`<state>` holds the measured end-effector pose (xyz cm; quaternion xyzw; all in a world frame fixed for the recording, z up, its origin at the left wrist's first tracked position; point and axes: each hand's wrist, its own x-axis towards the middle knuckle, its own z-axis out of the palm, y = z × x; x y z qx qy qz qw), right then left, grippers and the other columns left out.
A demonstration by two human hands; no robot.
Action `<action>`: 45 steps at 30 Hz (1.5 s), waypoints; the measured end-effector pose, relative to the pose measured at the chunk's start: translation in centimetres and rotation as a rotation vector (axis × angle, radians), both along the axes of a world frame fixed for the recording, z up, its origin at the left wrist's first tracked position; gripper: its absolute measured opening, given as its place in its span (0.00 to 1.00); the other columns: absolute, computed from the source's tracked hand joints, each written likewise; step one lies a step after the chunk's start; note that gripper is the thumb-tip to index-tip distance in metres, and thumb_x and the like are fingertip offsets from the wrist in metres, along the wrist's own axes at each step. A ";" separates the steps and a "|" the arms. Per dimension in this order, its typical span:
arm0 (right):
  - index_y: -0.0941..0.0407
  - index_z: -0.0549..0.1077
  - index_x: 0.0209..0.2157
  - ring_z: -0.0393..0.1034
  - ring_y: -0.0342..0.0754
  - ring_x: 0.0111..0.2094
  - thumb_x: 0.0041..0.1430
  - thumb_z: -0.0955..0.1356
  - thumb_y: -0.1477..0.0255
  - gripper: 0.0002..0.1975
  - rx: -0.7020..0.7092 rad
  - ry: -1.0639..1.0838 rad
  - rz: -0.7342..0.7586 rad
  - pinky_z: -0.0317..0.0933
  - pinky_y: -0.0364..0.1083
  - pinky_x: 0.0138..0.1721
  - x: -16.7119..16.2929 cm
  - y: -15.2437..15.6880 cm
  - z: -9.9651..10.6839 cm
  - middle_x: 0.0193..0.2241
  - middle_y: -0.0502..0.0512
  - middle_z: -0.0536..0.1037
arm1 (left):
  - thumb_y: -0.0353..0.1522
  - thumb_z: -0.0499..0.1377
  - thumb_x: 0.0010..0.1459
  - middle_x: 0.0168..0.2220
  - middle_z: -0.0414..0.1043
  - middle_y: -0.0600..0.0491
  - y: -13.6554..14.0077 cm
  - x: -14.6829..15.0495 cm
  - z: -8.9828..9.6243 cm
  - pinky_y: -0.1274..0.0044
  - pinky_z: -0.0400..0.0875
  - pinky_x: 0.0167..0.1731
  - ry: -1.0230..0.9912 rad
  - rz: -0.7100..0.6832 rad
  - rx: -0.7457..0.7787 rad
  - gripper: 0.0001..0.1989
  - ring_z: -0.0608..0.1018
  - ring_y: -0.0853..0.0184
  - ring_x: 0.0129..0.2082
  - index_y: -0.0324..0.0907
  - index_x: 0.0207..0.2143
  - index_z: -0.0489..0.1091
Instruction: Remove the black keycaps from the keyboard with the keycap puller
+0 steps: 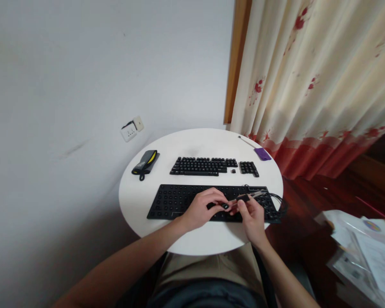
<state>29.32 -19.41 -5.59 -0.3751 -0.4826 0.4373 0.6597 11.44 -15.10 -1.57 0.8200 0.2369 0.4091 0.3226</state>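
The black keyboard (170,201) lies near the front of the round white table, with most of its keycaps off and its switches bare. Over its right half, my left hand (205,207) pinches a small black keycap (225,205) between thumb and fingers. Close beside it, my right hand (253,216) is closed on a keycap puller (243,197) with a dark grip and thin wire ends. One wire end reaches toward the keycap; whether they touch, I cannot tell. Behind the keyboard, loose black keycaps (195,166) are laid out in keyboard order, with a separate number-pad block (248,168).
A grey and yellow pouch (146,163) lies at the table's left. A thin brush (246,141) and a purple cloth (262,154) are at the back right. A black cable (280,204) hangs over the right edge. Plastic bags and papers (368,248) lie at the lower right.
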 end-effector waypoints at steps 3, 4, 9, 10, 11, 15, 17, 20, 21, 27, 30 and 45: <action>0.56 0.71 0.36 0.74 0.47 0.27 0.65 0.67 0.63 0.10 0.027 0.020 0.026 0.68 0.44 0.26 0.2 0.0 0.0 0.31 0.56 0.80 | 0.29 0.63 0.60 0.37 0.74 0.48 -0.2 0.1 0.2 0.77 0.72 0.38 -0.015 -0.007 -0.006 0.03 0.76 0.68 0.36 0.39 0.37 0.75; 0.56 0.71 0.36 0.74 0.47 0.27 0.65 0.67 0.63 0.10 0.036 0.019 0.031 0.68 0.44 0.26 0.2 0.0 0.1 0.31 0.56 0.80 | 0.29 0.63 0.60 0.37 0.74 0.48 -0.2 0.1 0.2 0.77 0.73 0.38 -0.021 -0.004 -0.013 0.03 0.76 0.68 0.36 0.38 0.37 0.75; 0.57 0.72 0.33 0.72 0.46 0.27 0.67 0.65 0.64 0.12 0.077 -0.029 0.029 0.66 0.44 0.27 0.3 0.0 0.6 0.29 0.56 0.79 | 0.28 0.63 0.58 0.38 0.74 0.48 -0.6 0.3 -0.1 0.77 0.73 0.38 -0.109 0.025 -0.111 0.04 0.76 0.67 0.37 0.38 0.38 0.74; 0.57 0.73 0.33 0.71 0.46 0.27 0.67 0.65 0.64 0.12 0.088 -0.038 0.029 0.66 0.44 0.27 0.3 -0.1 0.6 0.29 0.56 0.78 | 0.28 0.64 0.57 0.38 0.74 0.48 -0.6 0.4 -0.1 0.77 0.73 0.38 -0.149 0.033 -0.161 0.05 0.76 0.67 0.37 0.38 0.37 0.74; 0.58 0.73 0.33 0.71 0.46 0.27 0.67 0.65 0.64 0.12 0.100 -0.045 0.028 0.65 0.44 0.26 0.3 -0.1 0.7 0.29 0.56 0.78 | 0.28 0.65 0.56 0.37 0.74 0.48 -0.6 0.5 -0.2 0.76 0.73 0.38 -0.194 0.040 -0.223 0.05 0.77 0.67 0.37 0.38 0.37 0.73; 0.58 0.75 0.34 0.70 0.46 0.26 0.65 0.67 0.65 0.12 0.114 -0.071 0.012 0.63 0.43 0.24 0.4 -0.2 0.7 0.29 0.56 0.77 | 0.32 0.68 0.52 0.34 0.74 0.50 -0.4 0.7 -0.4 0.76 0.73 0.38 -0.319 0.062 -0.488 0.13 0.77 0.67 0.35 0.36 0.38 0.72; 0.59 0.76 0.34 0.70 0.46 0.26 0.64 0.68 0.65 0.11 0.096 -0.094 -0.001 0.63 0.43 0.23 0.4 -0.3 0.7 0.30 0.57 0.77 | 0.34 0.69 0.51 0.34 0.74 0.50 -0.2 0.7 -0.4 0.75 0.73 0.39 -0.330 0.071 -0.568 0.15 0.77 0.67 0.35 0.36 0.38 0.71; 0.59 0.76 0.33 0.70 0.46 0.25 0.64 0.68 0.64 0.12 0.078 -0.114 -0.021 0.62 0.43 0.22 0.3 -0.3 0.8 0.30 0.57 0.77 | 0.36 0.69 0.52 0.33 0.74 0.50 0.0 0.7 -0.4 0.74 0.72 0.40 -0.379 0.052 -0.665 0.16 0.78 0.67 0.35 0.37 0.37 0.70; 0.59 0.76 0.33 0.70 0.46 0.25 0.64 0.68 0.64 0.12 0.077 -0.116 -0.024 0.62 0.43 0.22 0.3 -0.3 0.8 0.30 0.57 0.77 | 0.37 0.68 0.53 0.33 0.74 0.50 0.1 0.7 -0.4 0.74 0.72 0.40 -0.411 0.034 -0.703 0.15 0.78 0.67 0.35 0.38 0.37 0.69; 0.58 0.76 0.34 0.69 0.44 0.25 0.65 0.67 0.65 0.12 0.084 -0.161 -0.019 0.61 0.42 0.23 0.2 -0.3 0.9 0.30 0.56 0.76 | 0.35 0.67 0.54 0.34 0.74 0.51 0.6 0.2 -0.3 0.75 0.72 0.40 -0.373 0.080 -0.680 0.14 0.78 0.68 0.36 0.39 0.37 0.68; 0.59 0.76 0.34 0.68 0.44 0.26 0.66 0.66 0.65 0.13 0.087 -0.207 -0.012 0.60 0.42 0.23 0.2 -0.2 0.8 0.31 0.56 0.75 | 0.33 0.67 0.53 0.35 0.74 0.52 1.7 -0.7 0.5 0.76 0.72 0.40 -0.254 0.198 -0.530 0.14 0.78 0.68 0.37 0.39 0.39 0.69; 0.57 0.76 0.35 0.68 0.44 0.26 0.67 0.64 0.65 0.13 0.102 -0.271 -0.026 0.62 0.43 0.26 0.1 -0.2 0.6 0.31 0.54 0.75 | 0.32 0.68 0.51 0.50 0.71 0.50 11.6 3.4 0.8 0.61 0.62 0.50 0.601 0.374 0.250 0.05 0.68 0.53 0.51 0.47 0.33 0.80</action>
